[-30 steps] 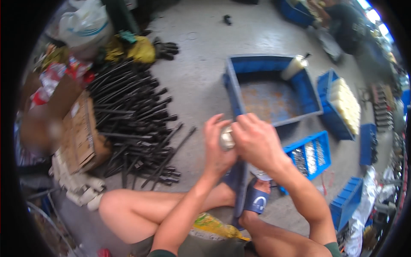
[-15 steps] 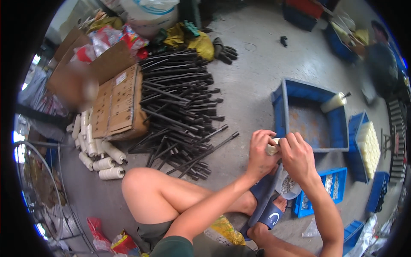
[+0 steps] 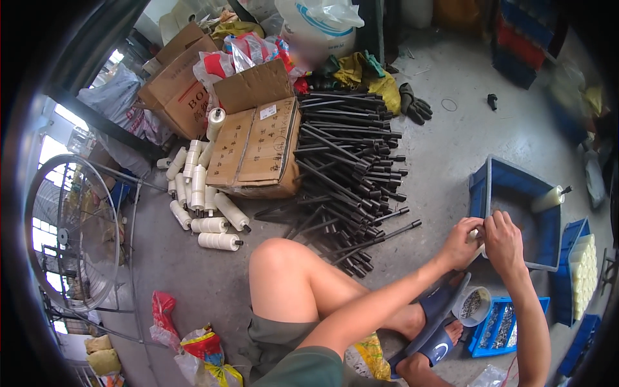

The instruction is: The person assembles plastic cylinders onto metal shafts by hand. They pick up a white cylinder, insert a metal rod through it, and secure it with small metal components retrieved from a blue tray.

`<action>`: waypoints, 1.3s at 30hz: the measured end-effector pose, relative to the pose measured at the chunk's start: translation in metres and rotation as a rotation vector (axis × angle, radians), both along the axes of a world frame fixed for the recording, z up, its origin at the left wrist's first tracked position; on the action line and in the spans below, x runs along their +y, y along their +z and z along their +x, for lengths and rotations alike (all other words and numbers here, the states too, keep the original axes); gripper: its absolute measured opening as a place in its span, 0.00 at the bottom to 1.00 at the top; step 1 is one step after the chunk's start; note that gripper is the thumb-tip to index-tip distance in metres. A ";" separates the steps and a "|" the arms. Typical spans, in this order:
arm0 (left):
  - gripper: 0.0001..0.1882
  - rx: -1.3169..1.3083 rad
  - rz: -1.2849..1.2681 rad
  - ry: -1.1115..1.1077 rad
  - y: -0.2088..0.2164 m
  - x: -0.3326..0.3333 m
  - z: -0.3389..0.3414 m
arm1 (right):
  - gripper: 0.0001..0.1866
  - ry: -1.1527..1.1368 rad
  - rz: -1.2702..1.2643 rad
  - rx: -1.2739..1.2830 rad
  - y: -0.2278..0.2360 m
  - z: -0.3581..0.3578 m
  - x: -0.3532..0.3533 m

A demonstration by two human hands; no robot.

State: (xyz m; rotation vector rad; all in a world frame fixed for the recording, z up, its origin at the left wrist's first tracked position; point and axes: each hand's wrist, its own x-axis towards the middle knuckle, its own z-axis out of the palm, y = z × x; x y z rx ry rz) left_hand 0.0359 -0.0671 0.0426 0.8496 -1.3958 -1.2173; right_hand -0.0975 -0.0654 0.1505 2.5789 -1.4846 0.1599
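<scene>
Left hand (image 3: 459, 242) and right hand (image 3: 503, 240) pinching small white piece (image 3: 475, 235) between them, above blue crate (image 3: 480, 193)

- The small pale piece (image 3: 475, 233) pinched between the left hand (image 3: 459, 243) and right hand (image 3: 503, 242) is mostly covered by fingers; its kind cannot be told.
- The contents of the little round tub (image 3: 471, 306) are too small to make out.
- The blue tray (image 3: 500, 329) by the slippered foot is partly hidden behind the right forearm.
- The standing fan (image 3: 68, 238) fades into the dark rim at the left.
- A patch on the white sack (image 3: 316, 29) is blurred.
</scene>
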 end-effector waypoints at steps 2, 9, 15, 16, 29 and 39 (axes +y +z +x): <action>0.19 0.150 0.199 -0.247 -0.017 -0.009 0.012 | 0.06 0.066 -0.005 -0.007 0.005 -0.001 -0.003; 0.19 -0.141 -0.012 -0.148 -0.003 -0.015 0.015 | 0.08 0.184 0.121 -0.056 0.019 -0.005 -0.005; 0.19 0.155 0.205 -0.142 -0.006 0.008 -0.003 | 0.05 0.051 0.086 0.003 0.014 0.001 0.003; 0.18 0.042 -0.009 -0.150 -0.010 0.004 0.003 | 0.05 0.050 0.083 0.008 0.014 0.000 0.003; 0.26 -0.202 -0.263 0.009 -0.016 0.024 -0.012 | 0.14 -0.208 0.061 -0.131 0.008 -0.009 -0.001; 0.24 -0.551 -0.441 0.231 -0.022 0.014 0.043 | 0.28 -0.592 0.263 -0.376 0.008 0.000 -0.017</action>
